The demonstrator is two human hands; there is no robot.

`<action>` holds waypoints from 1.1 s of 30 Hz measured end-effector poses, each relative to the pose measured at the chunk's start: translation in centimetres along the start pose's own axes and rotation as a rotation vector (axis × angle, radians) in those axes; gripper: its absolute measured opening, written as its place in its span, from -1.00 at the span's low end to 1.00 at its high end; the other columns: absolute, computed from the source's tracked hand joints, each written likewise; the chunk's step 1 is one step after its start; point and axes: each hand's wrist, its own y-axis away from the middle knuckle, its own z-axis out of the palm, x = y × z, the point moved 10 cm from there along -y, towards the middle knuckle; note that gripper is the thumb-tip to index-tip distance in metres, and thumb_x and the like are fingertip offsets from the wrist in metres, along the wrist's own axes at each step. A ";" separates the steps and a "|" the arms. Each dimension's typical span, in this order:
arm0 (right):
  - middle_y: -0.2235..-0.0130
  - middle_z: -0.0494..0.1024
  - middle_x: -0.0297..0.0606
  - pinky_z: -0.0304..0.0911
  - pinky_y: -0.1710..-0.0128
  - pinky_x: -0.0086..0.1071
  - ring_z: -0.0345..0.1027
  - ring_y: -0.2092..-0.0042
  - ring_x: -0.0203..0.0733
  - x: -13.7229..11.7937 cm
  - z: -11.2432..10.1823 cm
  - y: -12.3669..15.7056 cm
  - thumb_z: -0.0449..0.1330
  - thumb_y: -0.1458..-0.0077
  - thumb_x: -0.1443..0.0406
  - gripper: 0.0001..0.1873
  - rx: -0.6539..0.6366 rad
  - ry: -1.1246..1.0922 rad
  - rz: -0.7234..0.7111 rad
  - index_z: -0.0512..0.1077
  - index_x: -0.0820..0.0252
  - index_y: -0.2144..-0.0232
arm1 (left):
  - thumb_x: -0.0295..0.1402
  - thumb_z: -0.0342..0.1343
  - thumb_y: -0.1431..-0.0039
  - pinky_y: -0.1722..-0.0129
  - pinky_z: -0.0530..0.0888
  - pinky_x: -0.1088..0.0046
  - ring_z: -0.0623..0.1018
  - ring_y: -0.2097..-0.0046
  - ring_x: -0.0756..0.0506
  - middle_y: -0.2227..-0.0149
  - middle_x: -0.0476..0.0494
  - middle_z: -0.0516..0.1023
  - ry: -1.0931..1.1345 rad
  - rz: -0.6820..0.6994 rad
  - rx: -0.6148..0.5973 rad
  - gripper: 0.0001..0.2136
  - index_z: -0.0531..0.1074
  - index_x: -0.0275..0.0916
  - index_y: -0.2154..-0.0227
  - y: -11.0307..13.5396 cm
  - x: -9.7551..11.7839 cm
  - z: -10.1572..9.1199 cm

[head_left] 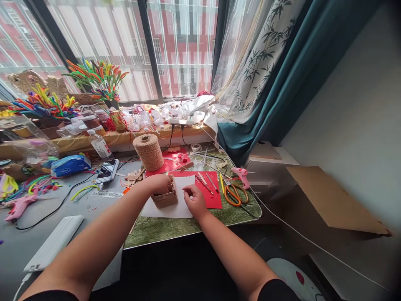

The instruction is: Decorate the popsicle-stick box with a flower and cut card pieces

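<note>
Green wood-grain worktop (pixel 150 232) carries an open-topped, square brown box (pixel 165 201); left hand (pixel 162 184) reaches inside, right hand (pixel 194 200) beside; whether either is closed, I cannot tell.

Left hand (pixel 161 183) dipping into a box (pixel 166 200)
It stands on paper (pixel 167 212), right hand (pixel 194 199) just beside, twine (pixel 148 155) behind, scissors (pixel 232 198) farther right.

Teal curtain (pixel 272 96) beside a bright window (pixel 184 50)

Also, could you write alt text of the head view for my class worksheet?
A person's left hand reaches into a small brown box on white paper; the right hand is curled beside it. Nearby are a red sheet, orange-handled scissors and a large spool of twine.
</note>
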 end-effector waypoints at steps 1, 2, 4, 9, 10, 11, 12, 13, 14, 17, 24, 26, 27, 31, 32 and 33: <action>0.29 0.51 -0.30 0.37 0.24 -0.35 0.40 0.30 -0.22 0.0 0.0 0.0 0.15 -0.22 0.29 -0.85 0.001 0.004 -0.004 0.52 0.10 0.21 | -0.32 0.26 0.24 0.21 0.48 0.25 0.57 0.36 -0.23 0.40 -0.24 0.63 0.008 -0.005 0.002 -0.83 0.60 -0.18 0.47 0.1 0.0 -0.1; 0.29 0.51 -0.30 0.37 0.25 -0.35 0.40 0.30 -0.22 -0.1 -0.1 0.0 0.15 -0.23 0.29 -0.85 0.002 0.009 -0.008 0.52 0.11 0.21 | -0.31 0.26 0.24 0.22 0.47 0.25 0.57 0.36 -0.23 0.39 -0.24 0.64 0.014 -0.011 0.004 -0.83 0.60 -0.17 0.47 0.3 -0.2 -0.2; 0.29 0.51 -0.30 0.37 0.24 -0.34 0.40 0.30 -0.22 -0.1 0.0 0.0 0.14 -0.23 0.30 -0.86 -0.001 0.012 -0.014 0.51 0.11 0.22 | -0.28 0.24 0.21 0.23 0.47 0.26 0.57 0.35 -0.23 0.38 -0.23 0.64 0.032 -0.016 0.026 -0.83 0.59 -0.17 0.47 0.9 -0.7 -0.8; 0.26 0.52 -0.28 0.39 0.21 -0.33 0.40 0.28 -0.21 0.1 0.3 0.2 0.16 -0.25 0.27 -0.84 -0.015 -0.015 -0.010 0.50 0.11 0.15 | -0.16 0.17 0.01 0.22 0.50 0.32 0.62 0.23 -0.23 0.28 -0.12 0.68 0.262 -0.013 0.193 -0.73 0.61 -0.17 0.31 3.9 -3.3 -3.6; 0.24 0.52 -0.27 0.40 0.19 -0.31 0.41 0.26 -0.21 0.2 0.2 0.3 0.17 -0.25 0.26 -0.81 -0.004 -0.028 -0.002 0.49 0.11 0.10 | -0.16 0.18 0.01 0.18 0.51 0.32 0.63 0.20 -0.23 0.27 -0.10 0.68 0.370 0.015 0.260 -0.71 0.62 -0.18 0.27 4.7 -3.6 -4.2; 0.22 0.53 -0.25 0.41 0.16 -0.30 0.42 0.25 -0.20 0.4 0.1 0.3 0.17 -0.25 0.26 -0.78 0.012 -0.044 0.009 0.47 0.11 0.06 | -0.18 0.20 0.01 0.15 0.52 0.31 0.63 0.17 -0.24 0.26 -0.10 0.69 0.484 0.050 0.336 -0.69 0.62 -0.20 0.23 5.6 -3.8 -4.8; 0.20 0.53 -0.24 0.43 0.14 -0.28 0.44 0.23 -0.20 0.6 0.0 0.4 0.18 -0.25 0.25 -0.75 0.026 -0.062 0.021 0.45 0.11 0.02 | -0.19 0.24 0.03 0.13 0.54 0.29 0.63 0.15 -0.25 0.24 -0.11 0.69 0.583 0.086 0.408 -0.68 0.63 -0.22 0.21 6.6 -4.0 -5.3; 0.18 0.54 -0.23 0.44 0.12 -0.26 0.45 0.21 -0.19 0.8 0.0 0.5 0.19 -0.25 0.24 -0.72 0.031 -0.081 0.030 0.44 0.12 -0.01 | -0.20 0.27 0.04 0.11 0.55 0.28 0.64 0.13 -0.25 0.23 -0.12 0.70 0.657 0.118 0.466 -0.67 0.63 -0.24 0.21 7.6 -3.9 -5.4; 0.17 0.54 -0.21 0.46 0.10 -0.24 0.46 0.20 -0.18 0.9 0.1 0.6 0.19 -0.26 0.24 -0.70 0.024 -0.101 0.033 0.42 0.11 -0.03 | -0.21 0.31 0.06 0.10 0.56 0.26 0.64 0.13 -0.25 0.22 -0.13 0.70 0.719 0.139 0.517 -0.66 0.64 -0.26 0.21 8.5 -3.8 -5.4; 0.08 0.55 -0.16 0.48 0.10 -0.22 0.49 0.15 -0.17 0.3 1.2 0.8 0.18 -0.28 0.24 -0.62 -0.070 -0.144 -0.016 0.38 0.08 -0.13 | -0.23 0.39 0.11 0.07 0.59 0.21 0.66 0.12 -0.27 0.21 -0.18 0.71 0.876 0.149 0.604 -0.65 0.65 -0.27 0.23 10.4 -3.0 -4.0; -0.30 0.31 -0.07 0.47 -0.09 -0.13 0.31 -0.27 -0.01 -4.1 2.2 1.5 0.08 -0.34 0.29 -0.35 -0.229 -0.029 -0.285 0.10 -0.08 -0.42 | -0.22 0.46 0.13 -0.06 0.56 0.13 0.64 -0.02 -0.35 0.08 -0.26 0.71 1.314 0.059 0.694 -0.55 0.63 -0.27 0.13 9.6 -2.6 0.8; -0.36 0.23 -0.07 0.41 -0.19 -0.05 0.21 -0.35 0.03 -5.0 2.3 1.8 0.05 -0.35 0.30 -0.33 -0.245 0.043 -0.348 0.06 -0.09 -0.44 | -0.16 0.40 0.01 -0.10 0.55 0.13 0.61 -0.09 -0.35 -0.01 -0.26 0.68 1.527 0.067 0.674 -0.52 0.59 -0.24 0.02 8.7 -2.7 1.8; -0.39 0.18 -0.08 0.37 -0.24 -0.01 0.17 -0.38 0.05 -5.3 2.3 2.0 0.05 -0.34 0.32 -0.30 -0.244 0.085 -0.375 0.03 -0.10 -0.45 | -0.11 0.35 -0.06 -0.10 0.55 0.12 0.60 -0.10 -0.35 -0.04 -0.26 0.67 1.620 0.079 0.630 -0.52 0.57 -0.23 -0.02 8.2 -2.6 2.4; -0.47 -0.02 -0.12 0.25 -0.32 0.09 0.00 -0.45 0.11 -5.8 2.4 2.6 0.12 -0.25 0.35 -0.15 -0.238 0.215 -0.455 -0.08 -0.15 -0.48 | -0.09 0.25 -0.20 -0.06 0.57 0.09 0.65 -0.04 -0.35 -0.04 -0.31 0.66 1.851 0.158 0.275 -0.53 0.54 -0.26 -0.08 6.4 -0.6 4.3; -0.48 -0.04 -0.13 0.24 -0.32 0.11 -0.02 -0.46 0.12 -5.8 2.5 2.7 0.14 -0.24 0.36 -0.12 -0.239 0.229 -0.466 -0.09 -0.16 -0.49 | -0.13 0.26 -0.20 -0.06 0.56 0.11 0.66 -0.03 -0.34 -0.04 -0.33 0.66 1.889 0.180 0.192 -0.54 0.53 -0.27 -0.10 6.2 -0.2 4.7; -0.48 -0.04 -0.14 0.23 -0.32 0.12 -0.03 -0.46 0.12 -5.8 2.5 2.7 0.15 -0.22 0.36 -0.11 -0.240 0.235 -0.471 -0.09 -0.16 -0.48 | -0.16 0.26 -0.21 -0.07 0.56 0.13 0.66 -0.04 -0.33 -0.05 -0.34 0.65 1.917 0.196 0.126 -0.54 0.52 -0.27 -0.11 6.0 0.1 5.0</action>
